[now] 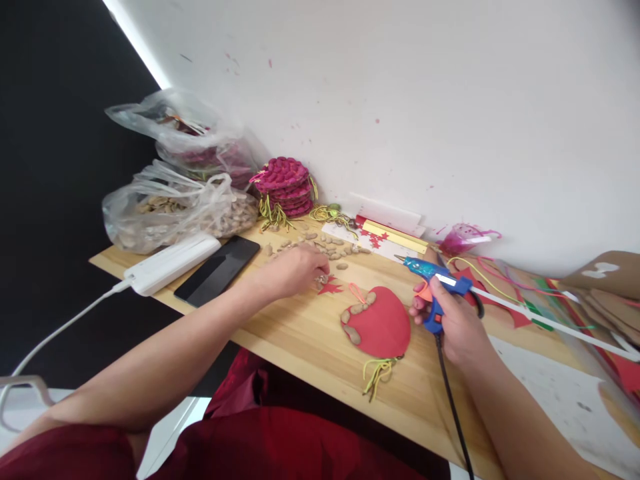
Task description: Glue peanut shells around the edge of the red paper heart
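Observation:
My right hand point(453, 323) is wrapped round a blue glue gun point(434, 277), its tip pointing left and a long white glue stick running out of its back. My left hand point(300, 270) has its fingers pinched together over the table beside a red star-shaped cutout point(331, 287); what is between them is too small to name. A round red piece point(383, 323) lies between the hands, with several peanuts point(351, 333) along its left edge, an orange loop at its top and a yellow-green tassel point(379, 375) at its bottom.
Loose peanuts point(337, 252) lie beyond my left hand. A black phone point(219, 270), a white power strip point(173, 263) and plastic bags point(175, 217) are at the left. Magenta discs point(284, 187) stand stacked near the wall. Papers and coloured cords lie at the right.

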The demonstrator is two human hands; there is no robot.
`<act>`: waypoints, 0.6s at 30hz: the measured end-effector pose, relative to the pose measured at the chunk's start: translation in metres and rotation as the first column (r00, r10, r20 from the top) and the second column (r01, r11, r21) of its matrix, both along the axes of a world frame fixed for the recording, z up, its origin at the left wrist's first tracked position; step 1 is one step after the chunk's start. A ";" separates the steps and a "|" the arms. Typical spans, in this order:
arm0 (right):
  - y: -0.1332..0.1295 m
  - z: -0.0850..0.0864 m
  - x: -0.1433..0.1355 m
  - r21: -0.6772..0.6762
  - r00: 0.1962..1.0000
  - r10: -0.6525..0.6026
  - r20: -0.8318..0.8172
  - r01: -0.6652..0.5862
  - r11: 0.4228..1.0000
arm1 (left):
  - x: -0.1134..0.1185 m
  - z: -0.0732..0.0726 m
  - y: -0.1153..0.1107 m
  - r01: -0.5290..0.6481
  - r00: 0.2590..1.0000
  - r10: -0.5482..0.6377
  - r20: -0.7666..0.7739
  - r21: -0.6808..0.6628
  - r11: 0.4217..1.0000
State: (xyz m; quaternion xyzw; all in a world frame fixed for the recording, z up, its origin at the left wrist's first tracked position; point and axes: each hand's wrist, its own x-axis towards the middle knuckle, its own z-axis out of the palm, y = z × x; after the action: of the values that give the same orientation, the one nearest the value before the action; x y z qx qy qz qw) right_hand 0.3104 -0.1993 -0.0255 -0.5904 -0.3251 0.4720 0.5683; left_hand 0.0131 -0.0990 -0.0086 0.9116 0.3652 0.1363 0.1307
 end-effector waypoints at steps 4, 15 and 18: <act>0.000 0.002 -0.001 -0.005 1.000 -0.016 -0.004 0.016 1.000 | -0.015 0.013 0.013 -0.157 0.988 0.156 0.022 0.050 0.986; 0.002 -0.004 0.002 -0.002 1.000 -0.010 0.000 0.010 1.000 | -0.057 0.010 0.056 -0.344 0.910 0.364 -0.197 0.128 0.930; 0.001 -0.003 0.001 -0.006 1.000 -0.015 0.001 0.015 1.000 | -0.055 0.003 0.057 -0.347 0.909 0.368 -0.196 0.133 0.928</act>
State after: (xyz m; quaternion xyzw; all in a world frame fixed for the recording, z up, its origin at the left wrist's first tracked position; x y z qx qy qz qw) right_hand 0.3112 -0.1984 -0.0281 -0.5946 -0.3195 0.4687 0.5699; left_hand -0.0415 -0.0419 -0.0058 0.8437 0.5313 0.0745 0.0189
